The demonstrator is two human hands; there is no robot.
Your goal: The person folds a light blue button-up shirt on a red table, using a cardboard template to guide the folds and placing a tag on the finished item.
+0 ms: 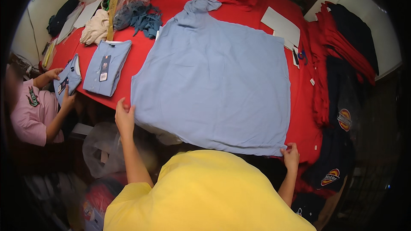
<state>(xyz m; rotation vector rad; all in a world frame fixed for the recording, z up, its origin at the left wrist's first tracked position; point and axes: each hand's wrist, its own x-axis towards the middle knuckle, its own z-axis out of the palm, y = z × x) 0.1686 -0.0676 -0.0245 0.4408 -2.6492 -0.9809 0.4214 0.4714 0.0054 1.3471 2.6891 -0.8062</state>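
Observation:
A light blue garment (214, 77) lies spread over the red-covered table, its collar end bunched at the far side and its hem toward me. At its lower right corner, my right hand (291, 156) pinches the hem between thumb and fingers. My left hand (125, 117) is at the left edge of the garment, fingers curled with the tips beside the cloth. Whether those fingertips grip the cloth is hard to make out. To the left lies a folded light blue shirt (95, 73) with a dark hang tag (105, 67).
A co-worker in a pink top (36, 113) holds another folded blue shirt (68, 77) at left. Plastic and dark blue cloth strips (147, 19) lie at the far left. White card sheets (280, 25), scissors (302, 55) and red garments (342, 38) are at right.

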